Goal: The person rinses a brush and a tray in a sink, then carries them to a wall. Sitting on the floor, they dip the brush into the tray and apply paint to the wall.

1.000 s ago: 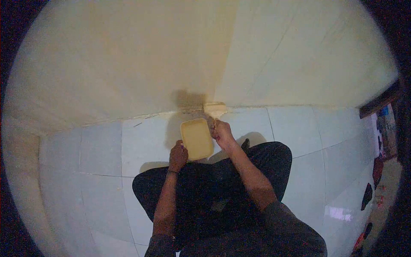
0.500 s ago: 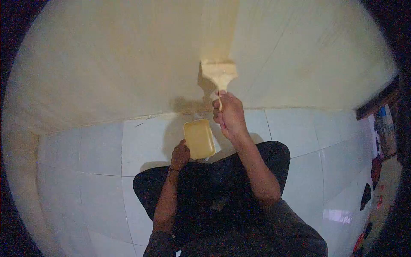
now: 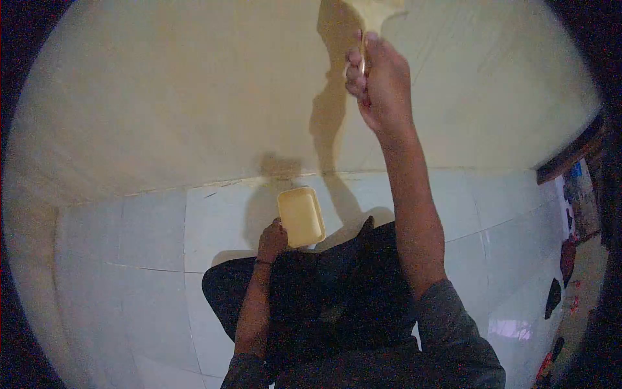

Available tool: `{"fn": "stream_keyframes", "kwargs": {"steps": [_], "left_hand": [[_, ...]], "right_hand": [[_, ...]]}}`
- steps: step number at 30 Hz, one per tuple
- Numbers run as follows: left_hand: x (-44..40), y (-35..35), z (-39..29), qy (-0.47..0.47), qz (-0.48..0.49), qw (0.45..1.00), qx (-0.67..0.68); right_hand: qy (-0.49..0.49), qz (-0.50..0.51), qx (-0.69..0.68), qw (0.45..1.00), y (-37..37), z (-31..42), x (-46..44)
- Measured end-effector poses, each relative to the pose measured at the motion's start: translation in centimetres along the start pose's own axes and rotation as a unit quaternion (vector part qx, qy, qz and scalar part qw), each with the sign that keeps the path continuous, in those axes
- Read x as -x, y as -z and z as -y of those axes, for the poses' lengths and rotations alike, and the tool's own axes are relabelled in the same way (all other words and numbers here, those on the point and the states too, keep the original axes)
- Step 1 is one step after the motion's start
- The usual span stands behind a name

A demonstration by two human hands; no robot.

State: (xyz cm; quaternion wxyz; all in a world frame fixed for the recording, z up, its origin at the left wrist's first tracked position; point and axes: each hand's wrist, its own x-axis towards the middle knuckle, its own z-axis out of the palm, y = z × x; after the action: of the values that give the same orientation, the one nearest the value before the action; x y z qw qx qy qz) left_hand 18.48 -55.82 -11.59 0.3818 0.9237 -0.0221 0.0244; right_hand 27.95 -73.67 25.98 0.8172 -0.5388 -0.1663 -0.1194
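My right hand (image 3: 382, 81) is closed around the handle of a wide, pale paintbrush (image 3: 374, 14), raised high in front of the wall (image 3: 214, 91). The brush's bristle end runs out of the top of the view, so its contact with the wall is hidden. Down by my lap, my left hand (image 3: 273, 240) grips the left edge of a shallow yellow rectangular tub (image 3: 300, 217). The tub's inside faces up toward me; how much it holds, I cannot tell.
White floor tiles (image 3: 149, 227) meet the wall's foot just beyond the tub. My dark-clothed crossed legs (image 3: 324, 292) are on the floor. At the far right are a dark wooden edge (image 3: 567, 155) and assorted items along the side.
My right hand has moved the paintbrush up and somewhat right along the wall, arm stretched farther out. My left hand and the tub stay nearly in place.
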Motion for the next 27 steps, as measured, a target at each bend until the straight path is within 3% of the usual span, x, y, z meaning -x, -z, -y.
{"fn": "stream_keyframes", "kwargs": {"steps": [3, 5, 9, 12, 14, 20, 24, 27], "left_hand": [[0.1, 0.5, -1.3, 0.049, 0.018, 0.998, -0.027], [0.4, 0.4, -0.1, -0.025, 0.001, 1.0, -0.009], [0.3, 0.1, 0.4, -0.039, -0.002, 0.999, 0.018], [0.7, -0.1, 0.6, 0.03, 0.016, 0.999, -0.008], [0.7, -1.5, 3.3, -0.143, -0.044, 0.985, -0.083], [0.8, 0.4, 0.1, 0.016, 0.031, 0.999, -0.033], [0.3, 0.7, 0.1, -0.015, 0.02, 1.0, -0.015], [0.3, 0.9, -0.3, 0.028, 0.05, 0.998, 0.015]], "right_hand": [[-0.048, -0.031, 0.005, 0.998, 1.7, -2.4, 2.1], [-0.104, -0.052, 0.01, 0.993, 3.0, -5.0, 4.0], [-0.171, -0.079, 0.018, 0.982, 5.4, -9.5, 7.8], [-0.224, -0.087, -0.004, 0.971, 7.2, -12.4, 10.2], [-0.267, -0.091, -0.017, 0.959, 8.5, -14.6, 11.8], [-0.395, -0.178, -0.052, 0.9, 12.7, -22.0, 15.5], [-0.428, -0.219, -0.037, 0.876, 13.3, -24.1, 15.4], [-0.434, -0.211, -0.025, 0.876, 14.0, -24.7, 15.8]]}}
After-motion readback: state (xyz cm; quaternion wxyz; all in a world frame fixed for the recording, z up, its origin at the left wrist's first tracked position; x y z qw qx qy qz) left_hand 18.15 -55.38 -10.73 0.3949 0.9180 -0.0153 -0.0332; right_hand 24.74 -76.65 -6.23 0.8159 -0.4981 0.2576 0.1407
